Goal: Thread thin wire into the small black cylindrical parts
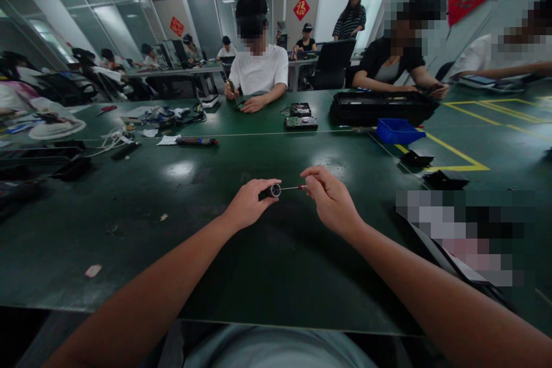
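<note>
In the middle of the head view, my left hand [248, 204] is closed around a small black cylindrical part [274, 190] with a pale ring at its round end. That end faces right, toward my other hand. My right hand [330, 198] pinches the red handle of a thin screwdriver [293, 187]. Its metal shaft points left, and the tip meets the round end of the part; whether it sits inside, I cannot tell. Both hands are just above the green table [267, 276]. The far side of the black part is hidden by my fingers.
Circuit-board drives [301, 122] lie ahead, before a person in white [259, 69]. A blue bin [399, 131], a long black casing [383, 108] and black pieces [446, 180] are at right. A dark pen-like tool [197, 141] and a white fan grille [57, 128] lie left.
</note>
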Demonstrator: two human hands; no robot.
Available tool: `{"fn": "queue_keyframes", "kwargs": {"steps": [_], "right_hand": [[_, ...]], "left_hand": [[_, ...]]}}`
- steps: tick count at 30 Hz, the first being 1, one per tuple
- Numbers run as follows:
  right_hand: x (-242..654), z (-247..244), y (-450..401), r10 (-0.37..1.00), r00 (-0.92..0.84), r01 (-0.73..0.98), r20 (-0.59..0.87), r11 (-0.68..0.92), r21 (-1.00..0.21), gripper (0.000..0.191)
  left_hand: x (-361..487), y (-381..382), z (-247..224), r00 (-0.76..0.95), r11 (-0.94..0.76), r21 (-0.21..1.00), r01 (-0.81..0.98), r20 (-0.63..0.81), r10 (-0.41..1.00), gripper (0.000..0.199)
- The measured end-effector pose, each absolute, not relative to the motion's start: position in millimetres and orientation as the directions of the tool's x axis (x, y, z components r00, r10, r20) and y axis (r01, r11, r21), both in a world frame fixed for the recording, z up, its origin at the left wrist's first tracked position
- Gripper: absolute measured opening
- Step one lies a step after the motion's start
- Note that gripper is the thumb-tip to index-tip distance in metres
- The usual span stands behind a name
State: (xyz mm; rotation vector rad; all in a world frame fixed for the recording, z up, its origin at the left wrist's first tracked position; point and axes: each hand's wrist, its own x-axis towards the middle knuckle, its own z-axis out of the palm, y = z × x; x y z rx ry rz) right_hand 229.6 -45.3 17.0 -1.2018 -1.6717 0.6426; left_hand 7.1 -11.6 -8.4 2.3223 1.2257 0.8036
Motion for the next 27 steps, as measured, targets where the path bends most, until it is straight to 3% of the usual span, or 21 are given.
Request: {"fn": "queue_keyframes", "kwargs": {"steps": [11, 17, 20, 27], "right_hand": [[227.5, 8.8, -32.2, 0.936, 0.043, 0.114, 0.348, 0.342, -0.933, 0.026], [229.2, 1.4, -23.7, 0.982, 0.083, -0.131, 0.167, 0.177, -0.976, 0.026], [231.3, 3.1, -23.0, 0.992, 0.067, -0.117, 0.107, 0.114, -0.987, 0.027], [229.7, 4.5, -28.4, 0.952, 0.093, 0.070, 0.291, 0.286, -0.956, 0.025]], "left_hand": [[9.7, -14.3, -6.5, 0.440, -0.536, 0.597, 0.598, 0.314, 0.841, 0.044], [8.1, -11.6, -3.9, 0.456, -0.601, 0.574, 0.557, 0.393, 0.798, 0.040], [6.0, -9.7, -3.2, 0.469, -0.602, 0.553, 0.576, 0.380, 0.797, 0.040], [9.0, -12.5, -1.7, 0.460, -0.550, 0.552, 0.627, 0.307, 0.833, 0.044]]}}
